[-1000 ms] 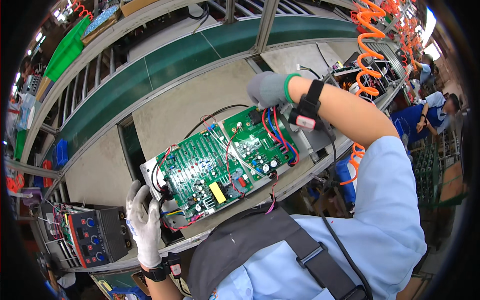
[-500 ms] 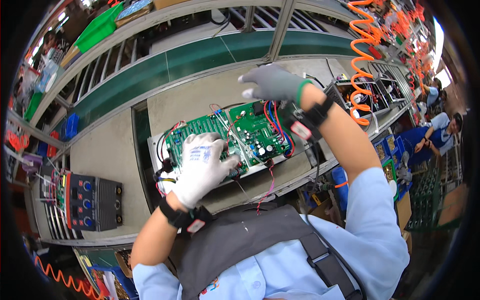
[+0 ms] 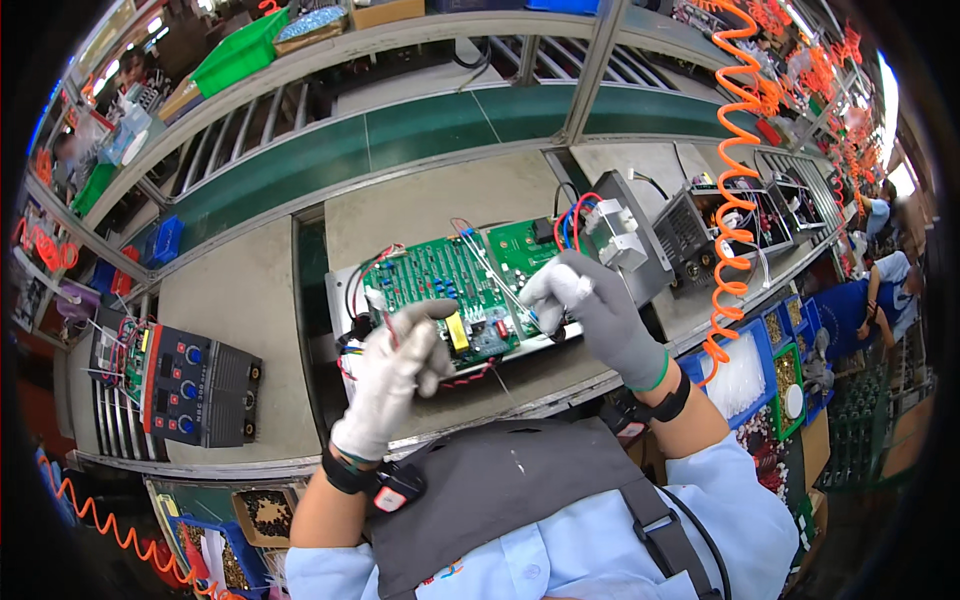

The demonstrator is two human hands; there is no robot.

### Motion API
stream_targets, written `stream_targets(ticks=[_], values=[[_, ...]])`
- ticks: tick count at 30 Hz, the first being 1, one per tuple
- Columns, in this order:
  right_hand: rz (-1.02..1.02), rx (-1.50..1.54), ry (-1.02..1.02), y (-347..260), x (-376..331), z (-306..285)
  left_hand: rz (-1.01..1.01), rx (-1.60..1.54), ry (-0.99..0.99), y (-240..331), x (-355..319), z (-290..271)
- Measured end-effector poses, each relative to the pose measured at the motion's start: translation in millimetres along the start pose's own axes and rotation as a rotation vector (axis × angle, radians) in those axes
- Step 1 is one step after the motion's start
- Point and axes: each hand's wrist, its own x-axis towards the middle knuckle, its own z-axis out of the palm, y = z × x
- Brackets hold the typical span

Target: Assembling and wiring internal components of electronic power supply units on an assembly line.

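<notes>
A green circuit board (image 3: 425, 265) with rows of small parts, a yellow block component and coloured wires lies on a metal plate on the bench. White strips (image 3: 487, 265), like cable ties, cross its middle. My left hand (image 3: 395, 370), in a white glove, is closed above the board's near left edge. A thin reddish strand shows by its fingers; what they grip is unclear. My right hand (image 3: 605, 315), in a grey glove, has its fingers pinched together over the board's near right part, beside the strips' lower end. Its fingertips hide whatever is between them.
A metal bracket (image 3: 645, 245) with white blocks and red and blue wires adjoins the board's right end. A black control unit (image 3: 200, 385) with knobs stands at left. Open chassis units (image 3: 715, 230) stand at right, behind a hanging orange coiled hose (image 3: 735, 200). Parts bins (image 3: 735, 375) sit lower right.
My right hand has come back from beyond the board's far edge to its near right part and closed. My left hand has drawn nearer to me off the board, its fingers curling.
</notes>
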Motion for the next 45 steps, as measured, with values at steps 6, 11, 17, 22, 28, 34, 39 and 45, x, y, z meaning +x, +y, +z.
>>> stream_targets(ticks=[6,11,17,22,28,34,39,45], values=[[-0.089,-0.808,-0.079,-3,14,34,0.365,0.219,0.138,5,-5,27],[-0.067,-0.803,-0.37,8,24,39,0.496,0.515,0.157,4,4,25],[0.145,-0.909,-0.168,20,79,0,0.117,0.147,0.188,-4,-1,14],[0.085,-0.843,-0.236,62,86,11,0.14,0.09,0.226,-9,-2,4],[0.076,1.055,0.207,46,54,-43,0.018,0.082,0.183,-16,-4,1],[-0.001,0.1,0.015,-3,24,0,-0.057,-0.178,0.159,1,12,11],[-0.026,-0.265,-0.041,-10,15,43,-0.004,-0.311,0.113,7,21,21],[-0.02,-0.995,-0.12,11,86,-6,0.039,-0.009,0.095,16,18,25]])
